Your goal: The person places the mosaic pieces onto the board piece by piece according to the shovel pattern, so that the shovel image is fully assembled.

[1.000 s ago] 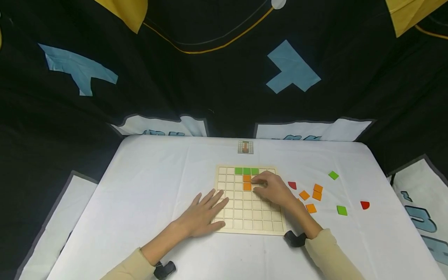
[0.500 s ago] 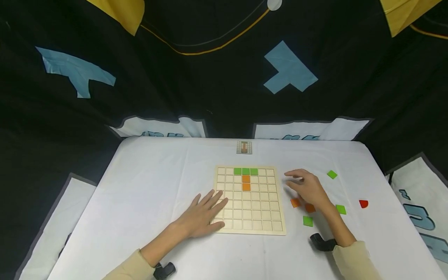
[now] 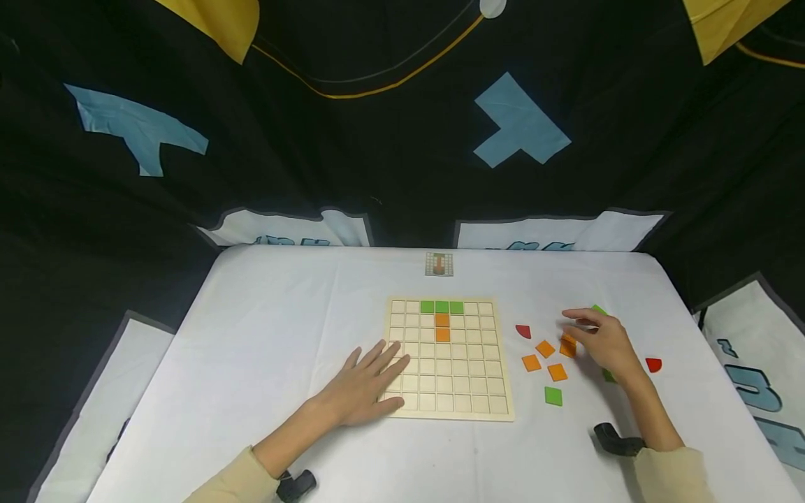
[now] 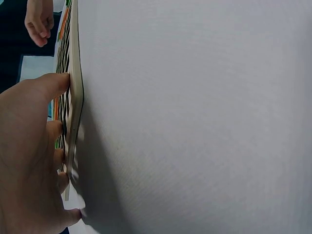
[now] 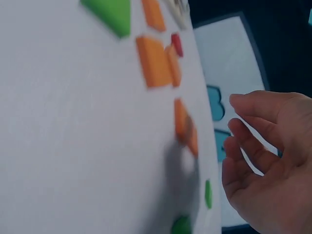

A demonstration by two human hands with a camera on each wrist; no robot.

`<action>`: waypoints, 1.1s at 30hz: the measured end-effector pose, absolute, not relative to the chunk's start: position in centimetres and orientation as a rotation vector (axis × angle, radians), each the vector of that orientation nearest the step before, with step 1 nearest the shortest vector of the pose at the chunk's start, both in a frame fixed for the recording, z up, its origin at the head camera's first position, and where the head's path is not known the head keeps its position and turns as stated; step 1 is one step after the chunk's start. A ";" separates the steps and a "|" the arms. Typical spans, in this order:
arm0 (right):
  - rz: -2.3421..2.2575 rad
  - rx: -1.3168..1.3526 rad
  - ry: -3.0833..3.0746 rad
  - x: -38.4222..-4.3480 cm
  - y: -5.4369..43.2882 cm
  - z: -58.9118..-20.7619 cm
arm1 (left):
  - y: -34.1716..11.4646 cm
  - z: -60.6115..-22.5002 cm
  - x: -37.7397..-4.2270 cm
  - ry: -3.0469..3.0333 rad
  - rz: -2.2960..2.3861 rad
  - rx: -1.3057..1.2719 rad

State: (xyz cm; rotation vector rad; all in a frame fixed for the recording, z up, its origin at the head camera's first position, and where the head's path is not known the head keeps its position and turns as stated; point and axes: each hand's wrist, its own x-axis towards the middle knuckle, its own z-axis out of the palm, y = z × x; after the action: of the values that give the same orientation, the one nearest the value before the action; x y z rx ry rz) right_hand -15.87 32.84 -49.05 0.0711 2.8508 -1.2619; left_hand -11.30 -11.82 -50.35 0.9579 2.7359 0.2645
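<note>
The white-covered counter (image 3: 283,314) carries everything, with the grid board (image 3: 476,370) at its middle. The left hand (image 3: 358,391) lies with fingers spread on the board's near left side, gripping nothing; light pressure there should be enough to steady the board without tilting it. The right hand (image 3: 606,342) hangs over the loose tiles, thumb and forefinger well parted, with no tile between them.

Past the board's far edge lies a small card (image 3: 439,265), its pattern too small to read surely. On the board, three green tiles (image 3: 442,307) sit in the top row, and two orange tiles (image 3: 443,321) run down from the middle one.

The step in hand seems to be choosing a loose tile. Nearest the fingertips is an orange pair (image 3: 568,348); whether they overlap is unclear, so one is best nudged free first. Three single orange tiles (image 3: 545,348) lie between there and the board, probably easier to pinch by opposite edges. A straight lift, rather than a drag, would spare the green tile (image 3: 553,396) and red tile (image 3: 523,331) nearby.
</note>
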 end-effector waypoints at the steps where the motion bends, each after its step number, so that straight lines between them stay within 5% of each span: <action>1: -1.248 0.078 2.843 -15.8 33.1 -49.2 | -11.8 -50.4 -11.3 2.735 0.264 0.956; 33: -1.052 0.026 2.957 -15.6 34.7 -51.4 | -11.9 -50.3 -11.2 2.731 0.275 0.963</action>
State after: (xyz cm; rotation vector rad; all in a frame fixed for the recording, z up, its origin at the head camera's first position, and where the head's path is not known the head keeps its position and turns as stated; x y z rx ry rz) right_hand -15.63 34.71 -51.35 0.0262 2.9572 -1.0515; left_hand -11.22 -11.94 -50.33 0.9628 2.7315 0.2749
